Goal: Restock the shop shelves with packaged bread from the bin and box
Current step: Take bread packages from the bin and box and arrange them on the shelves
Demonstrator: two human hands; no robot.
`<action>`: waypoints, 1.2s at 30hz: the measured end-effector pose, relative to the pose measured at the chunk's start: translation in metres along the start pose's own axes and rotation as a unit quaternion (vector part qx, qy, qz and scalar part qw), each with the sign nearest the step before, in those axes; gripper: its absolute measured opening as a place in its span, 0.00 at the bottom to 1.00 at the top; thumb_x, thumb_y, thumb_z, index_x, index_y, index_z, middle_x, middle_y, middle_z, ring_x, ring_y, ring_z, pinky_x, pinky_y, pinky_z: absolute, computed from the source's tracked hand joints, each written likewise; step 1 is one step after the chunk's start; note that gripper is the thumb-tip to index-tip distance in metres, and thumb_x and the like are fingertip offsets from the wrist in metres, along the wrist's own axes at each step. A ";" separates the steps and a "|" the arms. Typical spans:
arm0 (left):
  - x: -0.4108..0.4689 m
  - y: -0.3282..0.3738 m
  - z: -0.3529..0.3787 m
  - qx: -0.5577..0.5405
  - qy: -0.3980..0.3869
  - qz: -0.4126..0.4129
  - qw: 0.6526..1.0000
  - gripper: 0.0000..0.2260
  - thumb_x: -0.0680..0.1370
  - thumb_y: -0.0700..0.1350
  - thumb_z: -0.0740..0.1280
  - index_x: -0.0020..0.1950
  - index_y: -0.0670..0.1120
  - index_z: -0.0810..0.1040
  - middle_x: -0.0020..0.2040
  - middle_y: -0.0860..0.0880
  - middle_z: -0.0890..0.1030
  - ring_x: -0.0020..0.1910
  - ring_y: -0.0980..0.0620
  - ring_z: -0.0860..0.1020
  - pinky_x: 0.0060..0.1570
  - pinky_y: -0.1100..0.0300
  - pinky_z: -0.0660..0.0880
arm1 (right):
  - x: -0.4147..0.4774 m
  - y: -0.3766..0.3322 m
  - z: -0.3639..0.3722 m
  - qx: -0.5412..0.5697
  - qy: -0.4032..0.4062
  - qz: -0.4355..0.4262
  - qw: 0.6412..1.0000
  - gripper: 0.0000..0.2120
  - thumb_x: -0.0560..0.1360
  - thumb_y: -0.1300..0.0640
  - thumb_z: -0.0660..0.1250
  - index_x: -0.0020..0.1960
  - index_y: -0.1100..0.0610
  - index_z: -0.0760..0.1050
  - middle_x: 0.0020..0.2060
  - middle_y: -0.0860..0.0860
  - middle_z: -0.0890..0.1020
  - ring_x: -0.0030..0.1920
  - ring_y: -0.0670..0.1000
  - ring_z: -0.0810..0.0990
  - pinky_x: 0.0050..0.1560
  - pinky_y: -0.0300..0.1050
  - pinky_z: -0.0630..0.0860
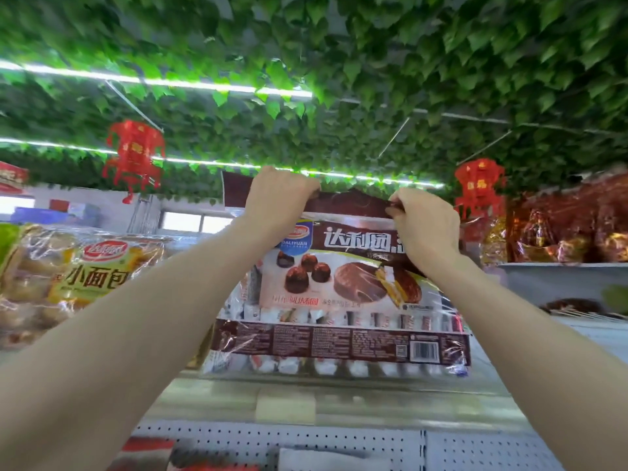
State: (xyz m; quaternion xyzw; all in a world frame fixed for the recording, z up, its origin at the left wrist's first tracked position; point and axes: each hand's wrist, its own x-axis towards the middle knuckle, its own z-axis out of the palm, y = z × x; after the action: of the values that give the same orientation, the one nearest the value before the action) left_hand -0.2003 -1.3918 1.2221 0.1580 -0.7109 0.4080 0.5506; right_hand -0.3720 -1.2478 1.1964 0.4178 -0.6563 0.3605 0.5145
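Ivy-roofed shop, shelf (339, 401): we're pinching cake bag (339, 290) by top seam, left hand (278, 195) and right hand (424, 226); tall near-edge bag risking toppling forward.

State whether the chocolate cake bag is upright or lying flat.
Upright: the chocolate cake bag hangs from its top edge, pinched by the left hand and right hand.

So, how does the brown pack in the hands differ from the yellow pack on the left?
The brown pack is upright, pinched at its top edge by the left hand and right hand; the yellow pack rests untouched. The brown pack pictures chocolate cakes; the yellow pack shows pale rolls through clear film. Both are shiny plastic with a red oval logo.
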 end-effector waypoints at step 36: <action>-0.171 0.048 0.030 -0.186 -0.212 -0.086 0.956 0.45 0.72 0.55 0.74 0.79 0.60 0.47 0.80 0.49 0.39 0.78 0.46 0.37 0.71 0.34 0.57 | -0.144 0.010 0.054 0.002 -0.239 -0.041 0.970 0.47 0.72 0.37 0.71 0.77 0.34 0.41 0.77 0.45 0.32 0.78 0.59 0.35 0.73 0.70 0.51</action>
State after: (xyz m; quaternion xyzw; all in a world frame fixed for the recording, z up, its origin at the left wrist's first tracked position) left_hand -0.1938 -1.4233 1.0453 0.1958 -0.8584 0.1765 0.4400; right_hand -0.3839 -1.2665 1.0436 0.5199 -0.7415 0.2300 0.3563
